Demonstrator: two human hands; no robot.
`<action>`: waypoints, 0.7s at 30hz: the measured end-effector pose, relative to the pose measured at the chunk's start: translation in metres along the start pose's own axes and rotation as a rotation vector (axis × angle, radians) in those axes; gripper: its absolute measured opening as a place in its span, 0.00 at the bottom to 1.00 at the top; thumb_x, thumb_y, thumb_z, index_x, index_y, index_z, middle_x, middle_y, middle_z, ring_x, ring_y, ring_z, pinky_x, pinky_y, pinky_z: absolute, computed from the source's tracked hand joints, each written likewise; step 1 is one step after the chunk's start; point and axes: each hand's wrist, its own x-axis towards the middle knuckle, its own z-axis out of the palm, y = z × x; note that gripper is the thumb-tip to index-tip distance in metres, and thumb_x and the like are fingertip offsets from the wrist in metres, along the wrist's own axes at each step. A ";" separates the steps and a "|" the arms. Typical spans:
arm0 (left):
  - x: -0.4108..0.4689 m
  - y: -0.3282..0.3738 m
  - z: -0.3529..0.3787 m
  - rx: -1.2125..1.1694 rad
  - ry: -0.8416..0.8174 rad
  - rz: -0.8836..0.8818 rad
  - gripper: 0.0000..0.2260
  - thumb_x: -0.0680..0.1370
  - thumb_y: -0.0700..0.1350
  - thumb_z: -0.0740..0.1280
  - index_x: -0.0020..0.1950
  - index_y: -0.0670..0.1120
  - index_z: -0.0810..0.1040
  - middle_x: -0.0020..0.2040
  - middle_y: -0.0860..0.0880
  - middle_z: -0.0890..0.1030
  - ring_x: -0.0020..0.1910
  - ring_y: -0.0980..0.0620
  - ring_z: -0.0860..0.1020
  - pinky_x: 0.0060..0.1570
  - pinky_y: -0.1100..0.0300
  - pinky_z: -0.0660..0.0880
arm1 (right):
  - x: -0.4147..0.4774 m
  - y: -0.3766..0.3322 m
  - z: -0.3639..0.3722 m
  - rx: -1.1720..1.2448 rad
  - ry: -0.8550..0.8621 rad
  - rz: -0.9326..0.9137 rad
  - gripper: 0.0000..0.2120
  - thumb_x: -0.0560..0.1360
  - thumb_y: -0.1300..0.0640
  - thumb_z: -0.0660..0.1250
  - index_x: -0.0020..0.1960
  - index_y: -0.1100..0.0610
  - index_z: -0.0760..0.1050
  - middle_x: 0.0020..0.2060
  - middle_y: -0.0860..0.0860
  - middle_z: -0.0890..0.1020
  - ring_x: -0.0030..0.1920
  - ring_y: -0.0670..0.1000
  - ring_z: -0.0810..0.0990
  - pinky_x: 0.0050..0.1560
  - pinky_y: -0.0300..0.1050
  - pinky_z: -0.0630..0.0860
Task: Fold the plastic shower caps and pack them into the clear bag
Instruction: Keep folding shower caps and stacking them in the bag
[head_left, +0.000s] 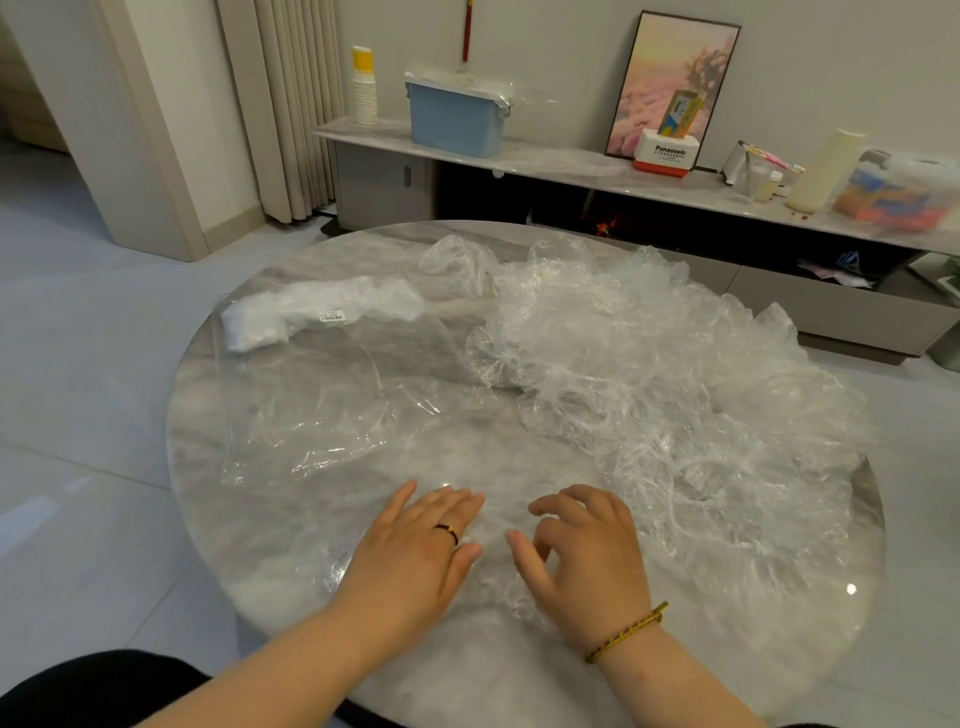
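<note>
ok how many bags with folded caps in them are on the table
1: the clear bag lies at the table's far left, white folded caps bunched inside. Another could be hidden under the loose shower caps heaped on the right.

Both forearms are reaching forward, side by side. The left hand (421, 545) is lying palm down with fingers straight and together; the right hand (587, 561) is arching, fingers curling loosely, thumb pointing toward the left

Dim soft indoor light, glare on table (852, 588), wide-angle edge distortion
</note>
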 end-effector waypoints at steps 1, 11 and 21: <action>0.000 -0.001 0.001 0.020 -0.046 -0.013 0.32 0.83 0.52 0.38 0.51 0.48 0.83 0.49 0.53 0.83 0.49 0.56 0.82 0.65 0.61 0.53 | 0.001 -0.004 0.002 0.038 0.036 0.000 0.29 0.78 0.44 0.53 0.22 0.53 0.72 0.31 0.46 0.81 0.40 0.47 0.74 0.48 0.39 0.64; -0.019 -0.025 0.003 0.262 -0.390 0.074 0.31 0.81 0.55 0.37 0.59 0.50 0.79 0.59 0.54 0.80 0.59 0.57 0.77 0.66 0.59 0.52 | -0.026 -0.019 0.020 0.199 -0.159 -0.233 0.19 0.81 0.49 0.42 0.60 0.53 0.67 0.55 0.49 0.81 0.56 0.43 0.74 0.59 0.36 0.67; -0.022 -0.035 0.001 0.304 -0.419 0.086 0.24 0.81 0.58 0.38 0.66 0.49 0.65 0.62 0.53 0.77 0.61 0.56 0.76 0.66 0.57 0.52 | -0.053 0.009 0.028 -0.180 -0.297 -0.430 0.28 0.80 0.44 0.34 0.75 0.56 0.37 0.66 0.48 0.65 0.75 0.49 0.40 0.70 0.43 0.50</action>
